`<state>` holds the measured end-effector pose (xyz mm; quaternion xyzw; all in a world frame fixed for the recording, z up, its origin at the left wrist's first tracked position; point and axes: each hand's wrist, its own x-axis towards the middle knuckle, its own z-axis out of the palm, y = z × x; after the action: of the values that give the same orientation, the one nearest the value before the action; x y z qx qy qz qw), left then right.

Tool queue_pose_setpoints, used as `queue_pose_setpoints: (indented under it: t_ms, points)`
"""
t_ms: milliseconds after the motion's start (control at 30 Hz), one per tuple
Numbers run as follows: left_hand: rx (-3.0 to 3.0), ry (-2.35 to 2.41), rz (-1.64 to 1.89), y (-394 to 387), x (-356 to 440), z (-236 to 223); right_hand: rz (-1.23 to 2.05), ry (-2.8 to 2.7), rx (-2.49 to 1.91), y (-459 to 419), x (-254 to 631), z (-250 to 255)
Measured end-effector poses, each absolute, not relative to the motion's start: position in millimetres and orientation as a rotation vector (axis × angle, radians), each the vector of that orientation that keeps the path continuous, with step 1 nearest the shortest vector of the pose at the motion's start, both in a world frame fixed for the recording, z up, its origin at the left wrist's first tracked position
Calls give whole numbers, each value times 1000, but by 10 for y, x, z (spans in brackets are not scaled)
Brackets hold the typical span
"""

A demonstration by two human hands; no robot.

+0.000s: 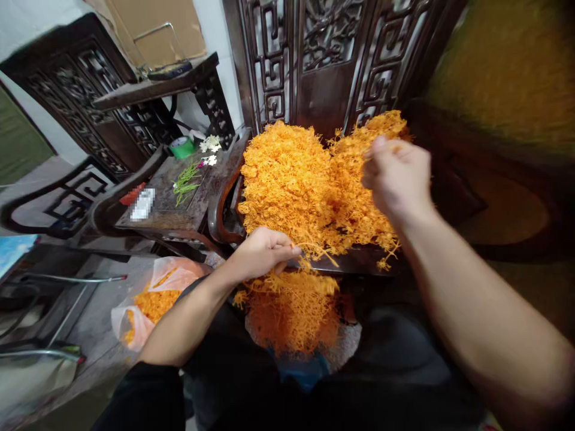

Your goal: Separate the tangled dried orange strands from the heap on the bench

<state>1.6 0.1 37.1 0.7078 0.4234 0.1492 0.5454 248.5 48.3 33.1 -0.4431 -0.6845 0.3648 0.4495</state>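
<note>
A big heap of orange stringy strands [300, 179] lies on a dark carved wooden chair seat [359, 260] in front of me. My left hand [263, 251] is closed at the heap's near edge, pinching a few orange strands. My right hand [395, 176] is raised over the heap's right side, fingers curled shut on a thin bit of the same strands; it is slightly blurred. Below the seat edge, a smaller pile of orange strands [291, 308] rests in a shallow tray [345, 347] on my lap.
A plastic bag [144, 302] with more orange strands sits on the floor at left. A dark side table [179, 197] holds green stems, white flowers, a green tape roll [182, 146] and a white packet. Carved wooden panels [323, 54] stand behind the chair.
</note>
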Motion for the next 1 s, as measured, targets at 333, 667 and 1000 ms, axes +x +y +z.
queue_pose_setpoints:
  t_ms: [333, 667, 1000]
  points:
    - [1207, 1029, 1010, 294, -20, 182, 1255, -1117, -1073, 456, 2640, 127]
    - [1144, 938, 1036, 275, 108, 207, 456, -2065, -922, 27, 2070, 196]
    - [1148, 902, 882, 214, 48, 304, 433, -1522, -1302, 185, 2384, 168]
